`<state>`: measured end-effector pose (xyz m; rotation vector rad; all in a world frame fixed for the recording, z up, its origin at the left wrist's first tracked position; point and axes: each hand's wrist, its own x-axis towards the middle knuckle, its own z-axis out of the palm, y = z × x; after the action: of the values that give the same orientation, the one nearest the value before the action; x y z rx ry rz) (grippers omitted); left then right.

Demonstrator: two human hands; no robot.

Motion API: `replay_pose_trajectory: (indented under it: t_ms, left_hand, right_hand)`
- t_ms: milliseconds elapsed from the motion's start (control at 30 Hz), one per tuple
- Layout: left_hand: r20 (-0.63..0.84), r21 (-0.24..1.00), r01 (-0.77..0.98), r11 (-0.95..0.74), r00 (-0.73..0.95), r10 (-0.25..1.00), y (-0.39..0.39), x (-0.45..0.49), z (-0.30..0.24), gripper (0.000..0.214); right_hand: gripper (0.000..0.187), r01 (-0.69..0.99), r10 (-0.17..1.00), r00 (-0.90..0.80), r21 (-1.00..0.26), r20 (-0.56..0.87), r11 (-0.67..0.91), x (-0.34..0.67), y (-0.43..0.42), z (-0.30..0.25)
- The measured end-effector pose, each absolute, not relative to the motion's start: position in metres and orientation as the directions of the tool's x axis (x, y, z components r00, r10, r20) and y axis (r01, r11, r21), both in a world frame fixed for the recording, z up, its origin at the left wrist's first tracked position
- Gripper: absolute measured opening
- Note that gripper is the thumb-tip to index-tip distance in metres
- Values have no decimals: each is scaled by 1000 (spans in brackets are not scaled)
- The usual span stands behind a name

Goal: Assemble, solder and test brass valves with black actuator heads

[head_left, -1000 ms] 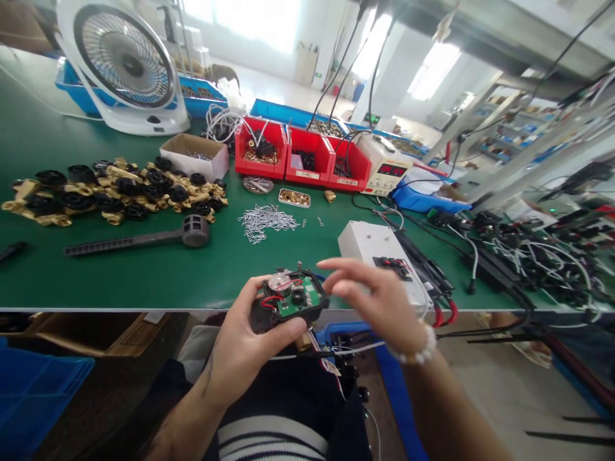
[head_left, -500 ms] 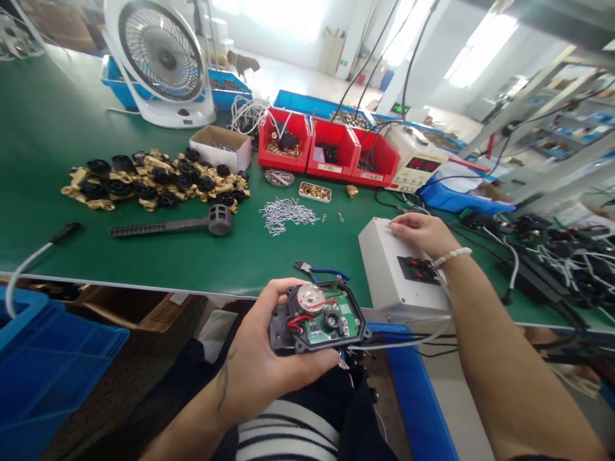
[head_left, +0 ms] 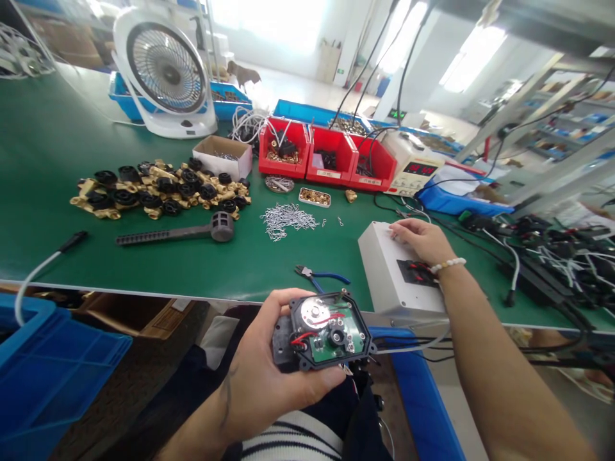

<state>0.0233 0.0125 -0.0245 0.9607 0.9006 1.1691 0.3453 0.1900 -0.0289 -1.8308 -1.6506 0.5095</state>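
Note:
My left hand (head_left: 262, 365) is closed around a black housing (head_left: 283, 342) and holds it tilted in front of the table edge. Inside the housing sit a round silver motor (head_left: 314, 312), a green circuit board (head_left: 331, 346) and red wires. A grey cable runs from its right side. My right hand (head_left: 423, 240) rests on top of a white box (head_left: 384, 269), fingertips pinched together near its far edge. What they grip, if anything, is too small to make out. A black panel with red wires (head_left: 418, 272) is set in the box beside my wrist.
Blue-handled cutters (head_left: 321, 276) lie behind the housing. Farther back are a pile of metal clips (head_left: 288, 221), a dark grey handle-like part (head_left: 177, 235), brass-and-black fittings (head_left: 158, 189), red bins (head_left: 331, 157), a power supply (head_left: 413, 166) and a fan (head_left: 166, 70). Cables crowd the right.
The left hand and housing have shifted slightly right and down in view, and the motor catches more light. The right hand stays at the white box, its fingers drawn in slightly.

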Motion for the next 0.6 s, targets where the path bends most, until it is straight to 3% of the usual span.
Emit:
replay_pose_trajectory:
  t_ms: [333, 600]
  left_hand:
    - [-145, 901, -365, 232, 250, 957, 16, 26, -17, 55]
    - [-131, 899, -391, 196, 186, 974, 20, 26, -24, 57]
  right_hand:
    - [58, 777, 981, 172, -625, 90, -79, 336, 189, -14]
    - [48, 814, 980, 171, -574, 98, -85, 339, 191, -11]
